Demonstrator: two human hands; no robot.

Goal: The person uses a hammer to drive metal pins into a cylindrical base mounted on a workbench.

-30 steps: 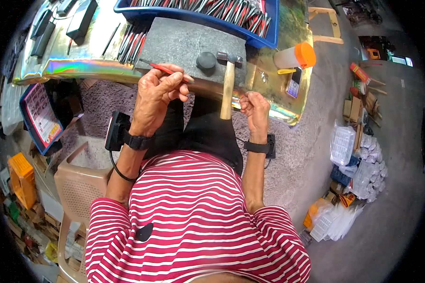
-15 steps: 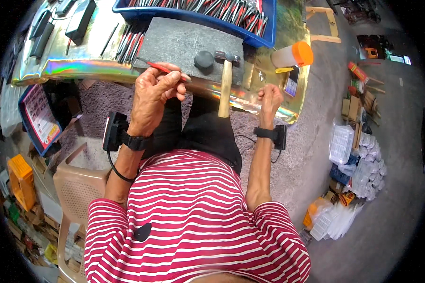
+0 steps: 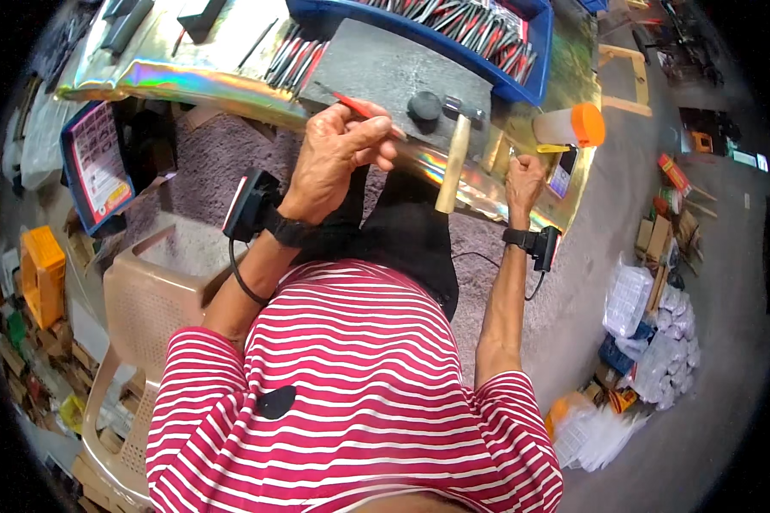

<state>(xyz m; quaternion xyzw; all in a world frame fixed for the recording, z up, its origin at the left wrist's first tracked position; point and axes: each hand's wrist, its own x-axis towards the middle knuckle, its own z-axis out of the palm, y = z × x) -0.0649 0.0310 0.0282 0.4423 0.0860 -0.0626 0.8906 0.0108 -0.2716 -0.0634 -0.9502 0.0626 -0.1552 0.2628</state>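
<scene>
My left hand [image 3: 340, 158] is closed, pinching a slim red tool [image 3: 351, 105] with a thin dark tip, just off the near edge of a grey stone slab [image 3: 385, 64]. A black round disc [image 3: 424, 106] sits on that slab. Beside it lies a hammer [image 3: 455, 162], its head on the slab and its wooden handle jutting past the table's edge. My right hand [image 3: 524, 181] is closed at the table's right front, by small shiny bits on the gold covering; whatever its fingers hold is hidden. A clear jar with an orange lid [image 3: 588, 125] and a yellow-handled item [image 3: 553, 149] are close to it.
A blue tray [image 3: 535, 85] full of red, black and silver slim tools stands at the back. More such tools [image 3: 295, 61] lie left of the slab. A beige plastic chair [image 3: 154, 295] is at my left. Bagged goods [image 3: 667, 342] sit on the floor at right.
The whole view has turned, shifting the table rightward in the picture. My right hand has reached a little farther forward, to the small shiny bits. My left hand keeps its hold on the red tool.
</scene>
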